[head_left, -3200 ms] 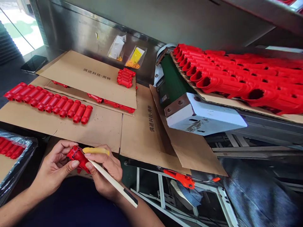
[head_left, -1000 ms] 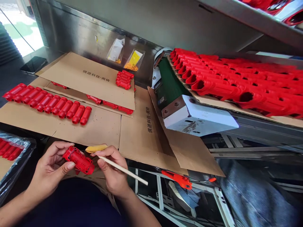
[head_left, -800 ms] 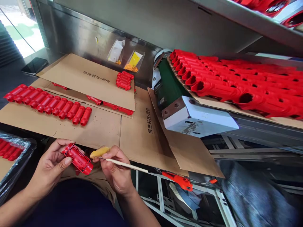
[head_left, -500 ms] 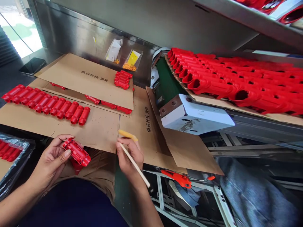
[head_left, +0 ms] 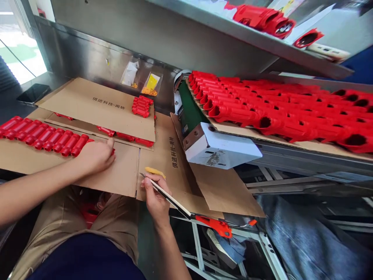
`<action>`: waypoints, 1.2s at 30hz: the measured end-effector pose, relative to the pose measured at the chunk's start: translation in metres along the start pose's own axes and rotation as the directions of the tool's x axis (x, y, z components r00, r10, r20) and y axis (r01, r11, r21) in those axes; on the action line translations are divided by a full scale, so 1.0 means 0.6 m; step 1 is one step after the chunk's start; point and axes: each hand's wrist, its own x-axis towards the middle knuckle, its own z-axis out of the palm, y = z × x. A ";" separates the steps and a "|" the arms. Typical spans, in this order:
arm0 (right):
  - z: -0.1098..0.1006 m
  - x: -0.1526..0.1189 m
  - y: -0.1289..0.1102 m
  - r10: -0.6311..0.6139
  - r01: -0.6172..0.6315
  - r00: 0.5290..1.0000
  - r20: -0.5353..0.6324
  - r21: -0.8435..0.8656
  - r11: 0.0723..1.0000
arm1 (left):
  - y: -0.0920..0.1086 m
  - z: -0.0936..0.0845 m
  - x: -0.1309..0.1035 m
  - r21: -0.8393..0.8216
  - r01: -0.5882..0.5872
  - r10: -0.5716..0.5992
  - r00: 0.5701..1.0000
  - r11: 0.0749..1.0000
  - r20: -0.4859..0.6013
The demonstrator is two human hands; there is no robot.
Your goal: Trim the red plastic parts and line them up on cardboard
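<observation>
Red part (head_left: 113,152) mostly hidden under the left hand (head_left: 97,156).

On the counter (head_left: 17,109), cardboard (head_left: 124,167) bearing red parts (head_left: 58,140) reaches the front edge; a phone (head_left: 33,93) lies beyond the cardboard's left edge

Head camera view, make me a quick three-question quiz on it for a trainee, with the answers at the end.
1. Which hand holds the pale-handled tool?
2. True or false: the left hand is at the row of red parts.
3. What colour are the small pieces in the yellow-labelled bag? A: blue. B: orange. C: black.

Key:
1. The right hand.
2. True.
3. B.
</observation>
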 end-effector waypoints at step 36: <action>0.013 -0.009 -0.114 0.238 -0.377 0.850 0.470 0.226 0.898 | 0.009 0.047 -0.203 -0.950 0.185 -0.006 0.982 0.251 0.190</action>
